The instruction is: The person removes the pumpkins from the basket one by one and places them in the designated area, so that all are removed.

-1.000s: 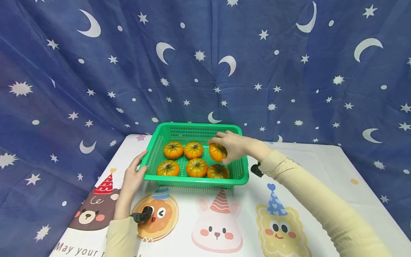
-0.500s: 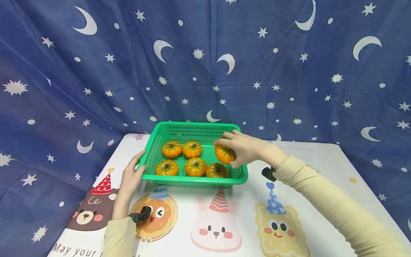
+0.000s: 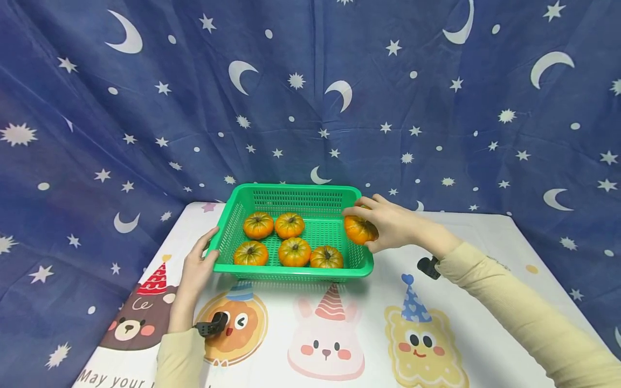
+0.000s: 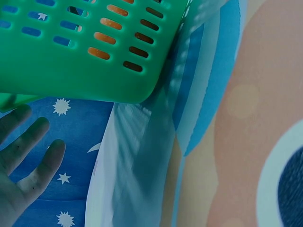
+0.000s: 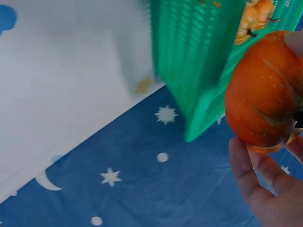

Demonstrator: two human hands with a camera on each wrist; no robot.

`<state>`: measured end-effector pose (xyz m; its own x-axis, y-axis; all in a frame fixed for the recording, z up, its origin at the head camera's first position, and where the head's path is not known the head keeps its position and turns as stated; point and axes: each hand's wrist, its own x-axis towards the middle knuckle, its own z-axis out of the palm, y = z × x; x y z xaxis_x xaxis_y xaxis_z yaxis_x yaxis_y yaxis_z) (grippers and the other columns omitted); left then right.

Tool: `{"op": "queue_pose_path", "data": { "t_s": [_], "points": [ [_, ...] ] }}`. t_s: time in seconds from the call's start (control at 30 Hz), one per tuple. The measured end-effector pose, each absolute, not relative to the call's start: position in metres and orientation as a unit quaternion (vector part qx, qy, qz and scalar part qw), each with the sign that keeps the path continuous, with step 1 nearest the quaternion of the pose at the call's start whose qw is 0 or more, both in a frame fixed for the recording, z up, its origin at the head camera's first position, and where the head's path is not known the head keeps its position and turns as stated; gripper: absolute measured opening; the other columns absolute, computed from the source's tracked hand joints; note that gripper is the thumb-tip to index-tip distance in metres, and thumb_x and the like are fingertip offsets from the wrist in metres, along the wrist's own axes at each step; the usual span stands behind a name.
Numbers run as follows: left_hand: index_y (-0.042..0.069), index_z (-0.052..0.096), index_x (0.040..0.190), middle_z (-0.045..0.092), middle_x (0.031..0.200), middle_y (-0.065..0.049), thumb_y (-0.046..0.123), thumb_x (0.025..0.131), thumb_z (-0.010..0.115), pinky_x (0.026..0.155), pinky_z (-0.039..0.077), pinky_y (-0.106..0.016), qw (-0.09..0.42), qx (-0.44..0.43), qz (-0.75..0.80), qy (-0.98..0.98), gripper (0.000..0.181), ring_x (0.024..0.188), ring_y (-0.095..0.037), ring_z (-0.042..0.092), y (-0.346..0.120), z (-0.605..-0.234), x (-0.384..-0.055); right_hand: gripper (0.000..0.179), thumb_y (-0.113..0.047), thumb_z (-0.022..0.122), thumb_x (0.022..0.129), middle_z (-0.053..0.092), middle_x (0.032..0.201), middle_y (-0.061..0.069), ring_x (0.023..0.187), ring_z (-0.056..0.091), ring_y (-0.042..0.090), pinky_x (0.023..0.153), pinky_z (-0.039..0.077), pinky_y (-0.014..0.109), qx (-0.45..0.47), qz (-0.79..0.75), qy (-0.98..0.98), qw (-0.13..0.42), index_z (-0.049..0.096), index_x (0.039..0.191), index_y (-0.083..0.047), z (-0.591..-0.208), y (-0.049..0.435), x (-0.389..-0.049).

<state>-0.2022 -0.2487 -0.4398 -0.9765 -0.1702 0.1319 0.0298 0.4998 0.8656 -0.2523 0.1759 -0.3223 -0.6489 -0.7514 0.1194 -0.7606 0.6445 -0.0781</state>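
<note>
My right hand (image 3: pixel 395 223) grips a small orange pumpkin (image 3: pixel 360 230) over the right rim of the green plastic basket (image 3: pixel 291 274). The right wrist view shows this pumpkin (image 5: pixel 262 92) close up, raised beside the basket wall (image 5: pixel 199 56), with fingers (image 5: pixel 241 163) beneath and a fingertip on top. Several more pumpkins (image 3: pixel 294 251) sit inside the basket, in a back and a front row. At the basket's left side, my left hand (image 3: pixel 196 267) touches the rim near the front corner. Its fingers (image 4: pixel 45 165) look extended and spread in the left wrist view; its thumb is hidden there.
The basket stands on a table with a white cartoon-print cloth (image 3: pixel 378 345). Behind it hangs a dark blue curtain (image 3: pixel 291 108) with moons and stars, close to the table's back edge. Each wrist wears a black camera mount (image 3: pixel 213 325).
My right hand has carried the pumpkin rightward, from inside the basket to its right rim. The left hand stays at the basket's left side.
</note>
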Motion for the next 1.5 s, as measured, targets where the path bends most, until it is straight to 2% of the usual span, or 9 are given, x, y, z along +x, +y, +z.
{"op": "queue_pose_path", "data": {
  "t_s": [0.3, 0.6, 0.9, 1.13, 1.37, 1.5],
  "points": [
    [0.019, 0.042, 0.146, 0.050, 0.141, -0.020, 0.010, 0.093, 0.046, 0.073, 0.040, -0.011, 0.105, 0.042, -0.491, -0.864, 0.054, 0.116, -0.028, 0.052, -0.249, -0.439, -0.201, 0.073, -0.025, 0.075, 0.065, 0.054, 0.125, 0.009, 0.099, 0.047, 0.025, 0.082, 0.045, 0.039, 0.388, 0.075, -0.917, 0.050, 0.053, 0.135, -0.018, -0.332, 0.202, -0.256],
    [0.020, 0.041, 0.147, 0.050, 0.142, -0.018, 0.010, 0.093, 0.046, 0.074, 0.041, -0.013, 0.104, 0.042, -0.489, -0.865, 0.055, 0.115, -0.024, 0.051, -0.248, -0.440, -0.202, 0.076, -0.022, 0.078, 0.064, 0.054, 0.123, 0.009, 0.099, 0.048, 0.029, 0.079, 0.045, 0.038, 0.358, 0.092, -0.928, 0.052, 0.052, 0.135, -0.016, -0.345, 0.225, -0.258],
    [0.020, 0.043, 0.145, 0.053, 0.139, -0.018, 0.010, 0.093, 0.047, 0.072, 0.043, -0.012, 0.111, 0.043, -0.492, -0.862, 0.054, 0.102, -0.011, 0.050, -0.247, -0.440, -0.202, 0.075, -0.023, 0.078, 0.064, 0.056, 0.121, 0.010, 0.095, 0.047, 0.027, 0.077, 0.041, 0.037, 0.340, 0.094, -0.934, 0.058, 0.053, 0.134, -0.012, -0.357, 0.240, -0.264],
    [0.019, 0.043, 0.146, 0.051, 0.141, -0.018, 0.010, 0.093, 0.046, 0.073, 0.043, -0.011, 0.109, 0.044, -0.504, -0.856, 0.054, 0.108, -0.019, 0.052, -0.248, -0.442, -0.203, 0.072, -0.022, 0.079, 0.064, 0.058, 0.114, 0.012, 0.094, 0.050, 0.028, 0.079, 0.037, 0.038, 0.335, 0.112, -0.933, 0.074, 0.055, 0.131, -0.008, -0.376, 0.247, -0.274],
    [0.017, 0.042, 0.146, 0.048, 0.143, -0.019, 0.009, 0.093, 0.046, 0.074, 0.042, -0.011, 0.106, 0.035, -0.514, -0.851, 0.054, 0.115, -0.028, 0.052, -0.248, -0.440, -0.202, 0.072, -0.024, 0.077, 0.064, 0.058, 0.109, 0.012, 0.091, 0.051, 0.026, 0.080, 0.041, 0.040, 0.298, 0.119, -0.945, 0.066, 0.055, 0.131, -0.009, -0.398, 0.257, -0.282],
    [0.017, 0.043, 0.146, 0.047, 0.145, -0.017, 0.009, 0.094, 0.047, 0.075, 0.041, -0.010, 0.104, 0.033, -0.512, -0.852, 0.053, 0.120, -0.028, 0.051, -0.248, -0.439, -0.201, 0.071, -0.026, 0.077, 0.065, 0.058, 0.108, 0.013, 0.093, 0.052, 0.027, 0.082, 0.041, 0.043, 0.277, 0.126, -0.951, 0.059, 0.054, 0.131, -0.010, -0.410, 0.262, -0.286]
  ]
}}
